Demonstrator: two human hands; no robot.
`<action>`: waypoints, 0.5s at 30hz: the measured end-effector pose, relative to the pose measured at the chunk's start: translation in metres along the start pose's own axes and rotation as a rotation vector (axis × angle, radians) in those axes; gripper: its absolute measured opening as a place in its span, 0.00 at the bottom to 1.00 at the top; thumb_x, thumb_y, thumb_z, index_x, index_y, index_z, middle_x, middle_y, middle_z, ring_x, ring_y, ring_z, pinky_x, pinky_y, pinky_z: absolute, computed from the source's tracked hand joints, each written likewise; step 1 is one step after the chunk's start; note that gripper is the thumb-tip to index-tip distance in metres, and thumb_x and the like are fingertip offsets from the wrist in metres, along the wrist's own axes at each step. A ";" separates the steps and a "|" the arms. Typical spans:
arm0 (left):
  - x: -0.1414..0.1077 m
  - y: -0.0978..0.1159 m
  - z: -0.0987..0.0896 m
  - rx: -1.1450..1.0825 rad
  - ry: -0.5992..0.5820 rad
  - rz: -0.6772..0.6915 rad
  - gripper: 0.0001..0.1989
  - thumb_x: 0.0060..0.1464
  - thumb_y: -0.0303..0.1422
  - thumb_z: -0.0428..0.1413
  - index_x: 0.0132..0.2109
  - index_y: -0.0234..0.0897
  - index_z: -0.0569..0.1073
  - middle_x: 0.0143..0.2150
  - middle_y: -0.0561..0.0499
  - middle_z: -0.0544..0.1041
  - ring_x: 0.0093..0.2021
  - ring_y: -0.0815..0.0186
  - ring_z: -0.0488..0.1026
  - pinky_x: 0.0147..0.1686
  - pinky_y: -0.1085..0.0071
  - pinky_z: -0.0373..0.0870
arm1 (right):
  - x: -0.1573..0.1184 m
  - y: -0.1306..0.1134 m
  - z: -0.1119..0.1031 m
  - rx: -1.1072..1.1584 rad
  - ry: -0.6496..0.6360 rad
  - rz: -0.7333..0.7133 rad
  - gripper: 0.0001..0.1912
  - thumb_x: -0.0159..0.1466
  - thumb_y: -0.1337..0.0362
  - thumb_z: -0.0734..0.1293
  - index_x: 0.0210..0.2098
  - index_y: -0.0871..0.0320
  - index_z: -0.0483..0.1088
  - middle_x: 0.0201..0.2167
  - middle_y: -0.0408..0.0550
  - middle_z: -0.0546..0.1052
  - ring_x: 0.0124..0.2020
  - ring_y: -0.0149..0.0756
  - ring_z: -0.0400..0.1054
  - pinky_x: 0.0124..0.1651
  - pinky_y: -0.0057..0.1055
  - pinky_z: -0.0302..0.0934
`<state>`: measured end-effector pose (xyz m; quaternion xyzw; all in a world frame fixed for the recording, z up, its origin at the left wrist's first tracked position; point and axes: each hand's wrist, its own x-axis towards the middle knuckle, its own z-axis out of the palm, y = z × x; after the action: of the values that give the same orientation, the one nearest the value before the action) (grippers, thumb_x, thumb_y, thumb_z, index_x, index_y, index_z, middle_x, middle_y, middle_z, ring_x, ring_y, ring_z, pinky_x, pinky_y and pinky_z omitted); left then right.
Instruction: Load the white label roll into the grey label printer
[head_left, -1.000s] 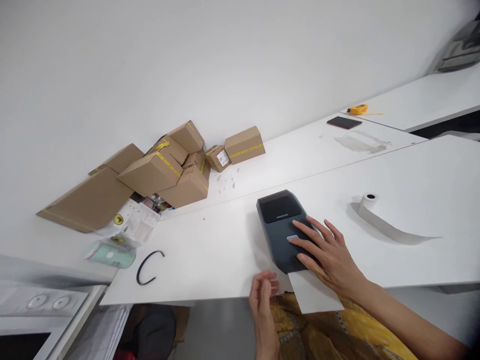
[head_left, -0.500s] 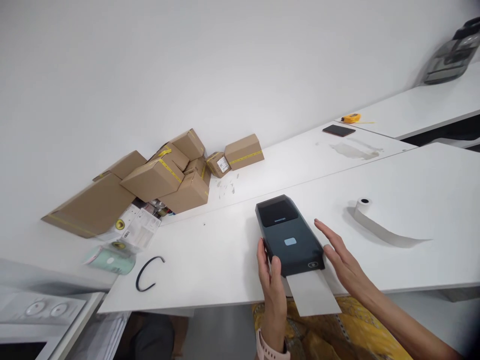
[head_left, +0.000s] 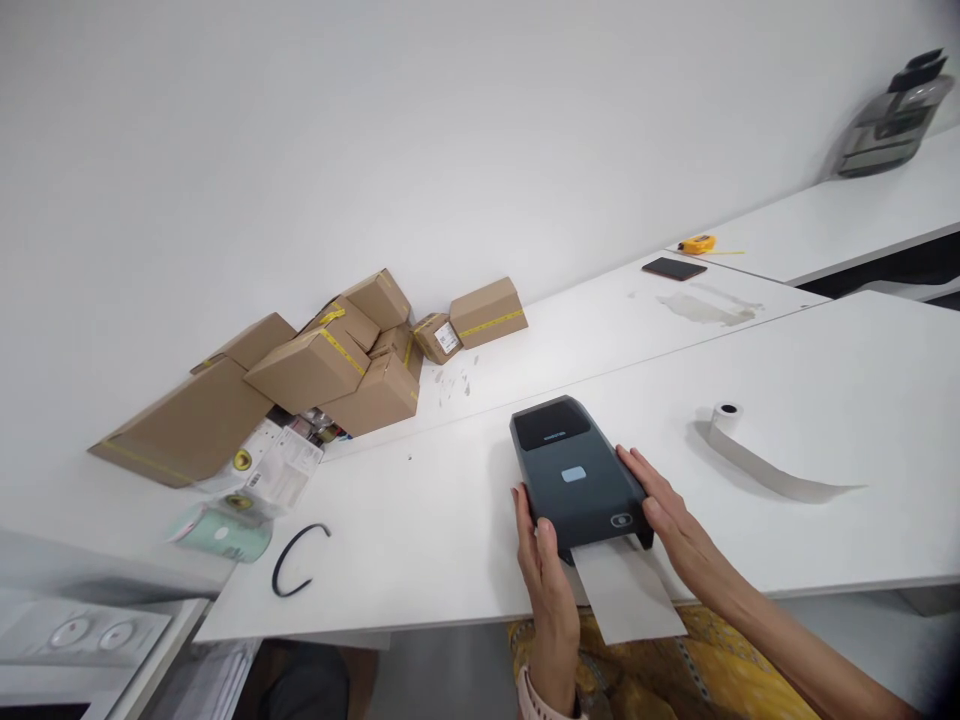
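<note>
A dark label printer (head_left: pixel 559 490), boxy with a glossy panel at its far end, sits at the white table's near side. From its near end a wide strip of white paper (head_left: pixel 630 595) hangs out past the table edge. My left hand (head_left: pixel 546 560) grips the printer's left side, thumb near the front corner. Along the right side my right hand (head_left: pixel 675 520) presses with its fingers, so the printer is between both palms. To the right lies a small paper roll (head_left: pixel 727 412) with its tail unwound.
Cardboard boxes (head_left: pixel 315 370) are piled at the back left, near a mint-green container (head_left: pixel 225 533) and a black headband (head_left: pixel 289 560). Farther right are a dark phone-like slab (head_left: pixel 674 268), a yellow tape measure (head_left: pixel 697 244) and a clear jug (head_left: pixel 889 125). The table edge (head_left: pixel 435 628) runs close by.
My right hand has closed in from beside the printer and now touches its right side. My left hand stays at the left side. The view has shifted slightly.
</note>
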<state>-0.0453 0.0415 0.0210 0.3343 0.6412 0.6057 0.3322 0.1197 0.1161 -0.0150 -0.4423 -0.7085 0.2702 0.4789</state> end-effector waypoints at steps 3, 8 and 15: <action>0.020 0.021 0.003 -0.001 0.012 0.118 0.35 0.66 0.53 0.42 0.71 0.38 0.61 0.75 0.47 0.58 0.74 0.57 0.54 0.70 0.65 0.56 | 0.031 -0.018 -0.007 -0.017 0.004 -0.114 0.28 0.74 0.52 0.51 0.72 0.39 0.50 0.73 0.44 0.59 0.74 0.50 0.46 0.69 0.57 0.55; 0.067 0.045 0.005 -0.041 0.077 0.272 0.28 0.68 0.48 0.43 0.62 0.34 0.70 0.64 0.41 0.73 0.65 0.56 0.69 0.65 0.63 0.64 | 0.102 -0.056 -0.010 -0.008 0.065 -0.413 0.24 0.75 0.55 0.51 0.67 0.47 0.59 0.67 0.50 0.68 0.70 0.49 0.56 0.69 0.52 0.52; 0.109 0.017 0.012 0.203 0.024 0.161 0.19 0.64 0.38 0.51 0.57 0.35 0.72 0.61 0.39 0.75 0.61 0.58 0.72 0.58 0.65 0.68 | 0.185 -0.089 -0.003 -0.064 0.066 -0.211 0.24 0.74 0.50 0.49 0.56 0.51 0.69 0.55 0.52 0.77 0.54 0.50 0.71 0.57 0.49 0.62</action>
<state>-0.0951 0.1391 0.0352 0.4092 0.6743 0.5663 0.2390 0.0620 0.2391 0.1391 -0.3888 -0.7434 0.1808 0.5133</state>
